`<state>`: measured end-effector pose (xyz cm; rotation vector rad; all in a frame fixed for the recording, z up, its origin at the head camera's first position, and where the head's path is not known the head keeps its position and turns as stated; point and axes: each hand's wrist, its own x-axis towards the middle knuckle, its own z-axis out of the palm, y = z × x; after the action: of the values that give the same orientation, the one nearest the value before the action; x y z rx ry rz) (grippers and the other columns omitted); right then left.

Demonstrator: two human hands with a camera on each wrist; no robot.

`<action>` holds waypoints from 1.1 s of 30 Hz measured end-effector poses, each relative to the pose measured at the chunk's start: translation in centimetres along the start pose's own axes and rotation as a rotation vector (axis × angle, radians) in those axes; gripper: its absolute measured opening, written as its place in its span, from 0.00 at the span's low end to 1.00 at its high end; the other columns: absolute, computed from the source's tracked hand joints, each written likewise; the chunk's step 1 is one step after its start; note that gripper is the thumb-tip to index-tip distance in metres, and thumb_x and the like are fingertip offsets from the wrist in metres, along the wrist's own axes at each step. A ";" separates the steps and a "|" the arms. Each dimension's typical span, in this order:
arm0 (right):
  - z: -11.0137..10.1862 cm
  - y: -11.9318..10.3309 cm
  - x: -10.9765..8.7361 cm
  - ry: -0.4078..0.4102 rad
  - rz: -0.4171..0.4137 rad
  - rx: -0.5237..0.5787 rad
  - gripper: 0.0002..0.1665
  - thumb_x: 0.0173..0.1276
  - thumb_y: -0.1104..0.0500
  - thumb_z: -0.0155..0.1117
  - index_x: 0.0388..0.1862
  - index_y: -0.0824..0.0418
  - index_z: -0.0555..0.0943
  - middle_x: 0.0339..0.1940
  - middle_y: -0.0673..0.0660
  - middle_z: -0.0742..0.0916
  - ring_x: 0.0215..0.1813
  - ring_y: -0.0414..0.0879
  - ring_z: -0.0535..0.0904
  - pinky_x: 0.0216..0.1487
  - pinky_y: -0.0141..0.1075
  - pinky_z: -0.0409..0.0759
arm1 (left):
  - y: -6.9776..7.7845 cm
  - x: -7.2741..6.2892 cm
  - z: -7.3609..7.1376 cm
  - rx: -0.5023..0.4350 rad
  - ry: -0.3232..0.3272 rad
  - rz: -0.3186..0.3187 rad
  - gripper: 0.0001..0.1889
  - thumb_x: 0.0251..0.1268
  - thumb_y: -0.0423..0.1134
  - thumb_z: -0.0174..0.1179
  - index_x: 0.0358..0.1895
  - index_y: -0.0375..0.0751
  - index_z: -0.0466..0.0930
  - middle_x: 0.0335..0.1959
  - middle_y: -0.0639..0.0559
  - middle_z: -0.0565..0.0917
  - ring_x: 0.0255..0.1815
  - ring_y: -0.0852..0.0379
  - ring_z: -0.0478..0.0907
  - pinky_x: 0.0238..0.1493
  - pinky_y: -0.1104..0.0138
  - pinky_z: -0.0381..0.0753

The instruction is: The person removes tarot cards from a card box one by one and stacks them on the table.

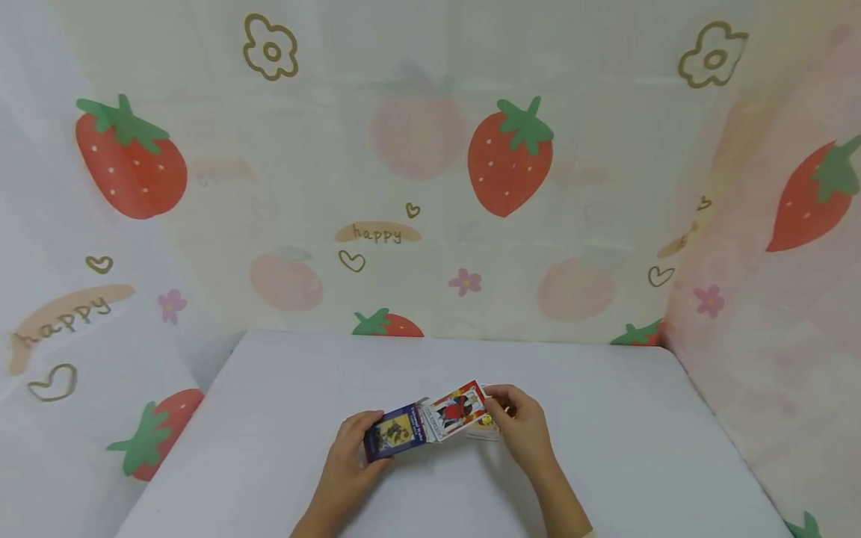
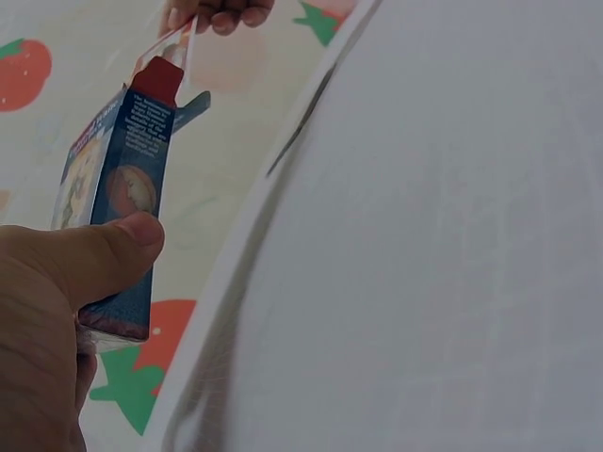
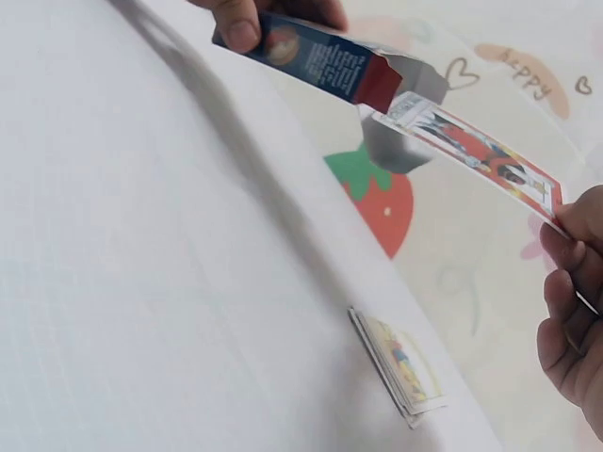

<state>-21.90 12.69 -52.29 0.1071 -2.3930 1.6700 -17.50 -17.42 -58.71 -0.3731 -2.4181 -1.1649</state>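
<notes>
My left hand (image 1: 346,456) grips a dark blue card box (image 1: 395,433) with a picture on its front, thumb along its narrow side (image 2: 132,193). The box is tilted, its opening towards the right, and its flaps stand out, one showing a grey inside (image 3: 400,151). From the opening a red-bordered picture card (image 1: 459,411) sticks out. My right hand (image 1: 528,433) pinches the far end of this card between thumb and fingers. Below, a small stack of cards (image 3: 405,367) lies on the table, partly hidden by the right hand in the head view.
A white-covered table (image 1: 572,478) spreads under the hands. Around its back and sides hang curtains (image 1: 417,284) printed with strawberries, flowers, hearts and the word happy. The table's far edge runs along the foot of the back curtain.
</notes>
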 end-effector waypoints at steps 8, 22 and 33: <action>-1.1 -0.2 1.4 -0.005 -0.063 -0.033 0.06 0.69 0.62 0.70 0.44 0.58 0.88 0.32 0.52 0.87 0.32 0.41 0.75 0.28 0.28 0.73 | 0.0 0.0 -0.1 0.037 0.022 0.026 0.43 0.40 0.34 0.83 0.67 0.45 0.76 0.64 0.56 0.77 0.67 0.54 0.74 0.73 0.69 0.69; -3.4 0.1 3.7 -0.082 -0.128 -0.149 0.07 0.70 0.61 0.70 0.46 0.56 0.89 0.36 0.51 0.87 0.38 0.42 0.77 0.33 0.30 0.76 | 0.2 -0.1 0.2 -0.001 -0.014 -0.009 0.44 0.41 0.35 0.83 0.68 0.46 0.75 0.65 0.60 0.76 0.69 0.57 0.73 0.73 0.63 0.70; -3.6 0.3 5.6 -0.145 -0.126 -0.226 0.07 0.72 0.62 0.68 0.45 0.55 0.89 0.37 0.50 0.87 0.41 0.44 0.77 0.39 0.33 0.77 | -0.2 0.0 0.2 0.014 -0.027 -0.013 0.44 0.42 0.35 0.83 0.69 0.46 0.74 0.65 0.57 0.76 0.68 0.53 0.73 0.71 0.54 0.73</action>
<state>-26.89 16.53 -50.16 0.3448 -2.6022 1.3702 -17.60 -17.38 -58.94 -0.3718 -2.4542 -1.1550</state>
